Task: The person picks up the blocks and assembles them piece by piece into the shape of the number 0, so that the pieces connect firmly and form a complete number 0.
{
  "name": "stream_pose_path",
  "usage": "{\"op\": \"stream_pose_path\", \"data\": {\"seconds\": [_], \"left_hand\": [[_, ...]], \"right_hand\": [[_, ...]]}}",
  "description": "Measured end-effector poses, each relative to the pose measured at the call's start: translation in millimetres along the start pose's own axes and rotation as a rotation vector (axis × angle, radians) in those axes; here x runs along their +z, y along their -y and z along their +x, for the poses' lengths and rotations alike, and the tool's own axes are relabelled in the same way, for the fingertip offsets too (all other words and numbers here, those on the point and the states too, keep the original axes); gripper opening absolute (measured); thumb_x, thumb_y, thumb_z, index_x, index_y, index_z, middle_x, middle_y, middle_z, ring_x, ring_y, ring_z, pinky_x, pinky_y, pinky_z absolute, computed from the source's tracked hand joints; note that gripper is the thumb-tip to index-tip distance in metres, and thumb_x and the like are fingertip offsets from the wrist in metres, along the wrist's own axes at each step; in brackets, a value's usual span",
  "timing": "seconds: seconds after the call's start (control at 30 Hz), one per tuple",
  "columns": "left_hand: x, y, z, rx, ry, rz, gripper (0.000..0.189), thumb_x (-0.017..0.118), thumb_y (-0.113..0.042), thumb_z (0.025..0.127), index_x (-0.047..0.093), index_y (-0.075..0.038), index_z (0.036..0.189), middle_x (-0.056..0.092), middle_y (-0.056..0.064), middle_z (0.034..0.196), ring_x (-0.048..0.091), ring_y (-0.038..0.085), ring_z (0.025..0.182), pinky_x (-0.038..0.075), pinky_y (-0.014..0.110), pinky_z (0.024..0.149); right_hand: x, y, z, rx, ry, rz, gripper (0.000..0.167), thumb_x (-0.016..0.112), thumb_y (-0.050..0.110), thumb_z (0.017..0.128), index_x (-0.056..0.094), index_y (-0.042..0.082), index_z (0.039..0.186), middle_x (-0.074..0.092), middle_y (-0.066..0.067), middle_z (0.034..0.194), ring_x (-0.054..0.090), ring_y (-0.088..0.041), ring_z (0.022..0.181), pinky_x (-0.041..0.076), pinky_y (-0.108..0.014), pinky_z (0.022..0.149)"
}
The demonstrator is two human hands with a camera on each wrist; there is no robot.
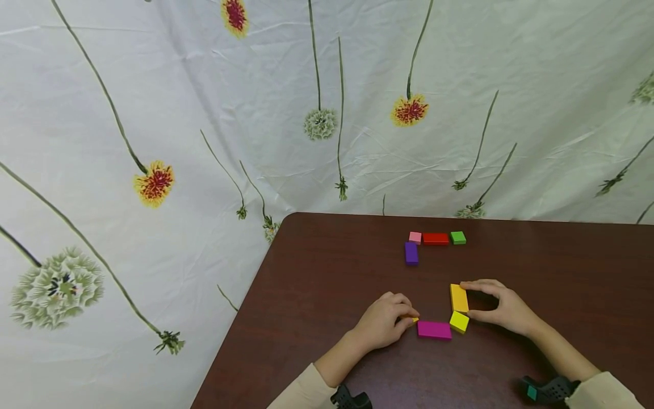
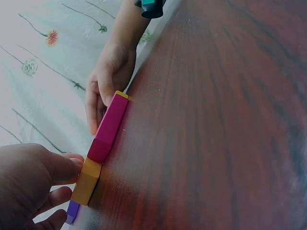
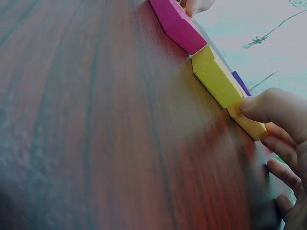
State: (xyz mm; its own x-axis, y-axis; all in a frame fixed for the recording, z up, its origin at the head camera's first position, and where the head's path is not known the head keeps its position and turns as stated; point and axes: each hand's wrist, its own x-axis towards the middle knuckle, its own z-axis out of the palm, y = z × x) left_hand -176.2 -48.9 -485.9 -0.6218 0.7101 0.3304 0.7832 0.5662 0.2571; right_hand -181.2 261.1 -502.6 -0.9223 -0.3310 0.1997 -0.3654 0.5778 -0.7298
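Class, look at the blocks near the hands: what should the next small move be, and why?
Perhaps the right hand should nudge the yellow block square: it sits askew between the magenta block and the amber block, and the hand is close by, pinching the amber block.

Cloth is being lit softly in head view; in wrist views, tabletop is being blurred, veiled by haze.

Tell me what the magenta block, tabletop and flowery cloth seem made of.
Magenta block: perhaps painted wood or plastic; smooth, evenly coloured faces leave it open.
Tabletop: wood or wood-look laminate, with dark grain streaks and a soft sheen.
Flowery cloth: probably thin printed fabric, given its creases.
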Motion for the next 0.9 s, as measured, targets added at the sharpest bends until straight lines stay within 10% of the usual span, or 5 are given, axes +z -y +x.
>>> {"op": "stream_pose_path", "data": {"seconds": [0.33, 0.6, 0.9], "left_hand": [[1.7, 1.3, -0.1, 0.010, -0.008, 0.006, 0.014, 0.067, -0.017, 0.093, 0.077, -0.018, 0.103, 0.065, -0.008, 0.099, 0.054, 0.006, 0.090, 0.040, 0.014, 0.081], [2.7, 2.0, -0.5, 0.004, -0.005, -0.001, 0.014, 0.067, -0.017, 0.093, 0.077, -0.018, 0.103, 0.064, -0.008, 0.100, 0.054, 0.006, 0.090, 0.041, 0.015, 0.080], [2.1, 1.3, -1.1, 0.000, 0.000, 0.001, 0.015, 0.067, -0.018, 0.093, 0.077, -0.018, 0.104, 0.064, -0.008, 0.100, 0.054, 0.006, 0.091, 0.041, 0.015, 0.081]], "right_hand": [[7.3, 13.2, -6.2, -0.051, -0.106, 0.045, 0.045, 0.072, 0.013, 0.088, 0.062, 0.006, 0.131, 0.057, -0.009, 0.134, 0.036, 0.005, 0.117, 0.037, -0.063, 0.087], [31.7, 26.2, -20.1, -0.081, -0.216, 0.019, 0.045, 0.078, 0.009, 0.082, 0.066, 0.008, 0.126, 0.060, -0.007, 0.130, 0.037, 0.005, 0.120, 0.029, -0.015, 0.091], [43.2, 27.2, -26.8, -0.075, -0.268, -0.004, 0.049, 0.082, 0.011, 0.078, 0.067, 0.009, 0.125, 0.061, -0.007, 0.127, 0.038, 0.004, 0.119, 0.022, -0.009, 0.091]]}}
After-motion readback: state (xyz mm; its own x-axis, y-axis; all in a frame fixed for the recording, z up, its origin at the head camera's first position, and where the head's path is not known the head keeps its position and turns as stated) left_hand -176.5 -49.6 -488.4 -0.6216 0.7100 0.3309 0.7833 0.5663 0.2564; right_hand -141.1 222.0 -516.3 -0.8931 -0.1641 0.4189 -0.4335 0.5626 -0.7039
